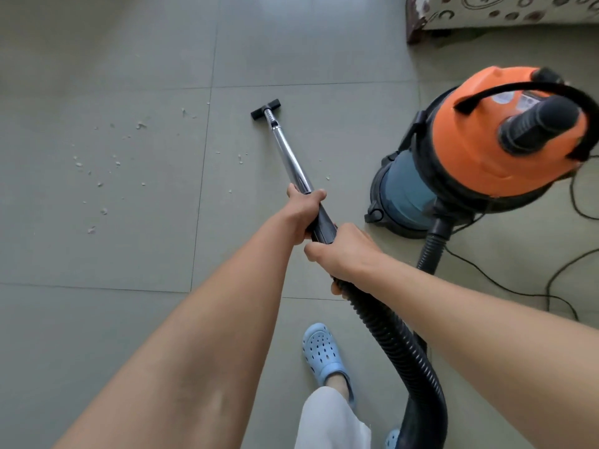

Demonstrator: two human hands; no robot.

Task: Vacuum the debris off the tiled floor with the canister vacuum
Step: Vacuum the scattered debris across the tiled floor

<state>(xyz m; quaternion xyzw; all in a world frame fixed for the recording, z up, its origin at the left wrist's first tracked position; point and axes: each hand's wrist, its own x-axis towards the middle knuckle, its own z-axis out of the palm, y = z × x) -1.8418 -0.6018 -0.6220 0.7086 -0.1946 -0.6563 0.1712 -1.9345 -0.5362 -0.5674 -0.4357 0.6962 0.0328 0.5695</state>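
Tiled floor (97, 319), scattered debris (100, 176), vacuum (479, 150)

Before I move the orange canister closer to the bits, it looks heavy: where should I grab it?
Probably the black arched handle across the orange lid, reached from above; it is raised off the lid, leaving room for fingers beneath.

Both arms are bare from the top of the forearms down to the left hand (303, 210) and right hand (345, 254), with no sleeves, watch or rings in sight. One leg wears loose white trousers (327, 422). The foot wears a light blue perforated clog (322, 353).
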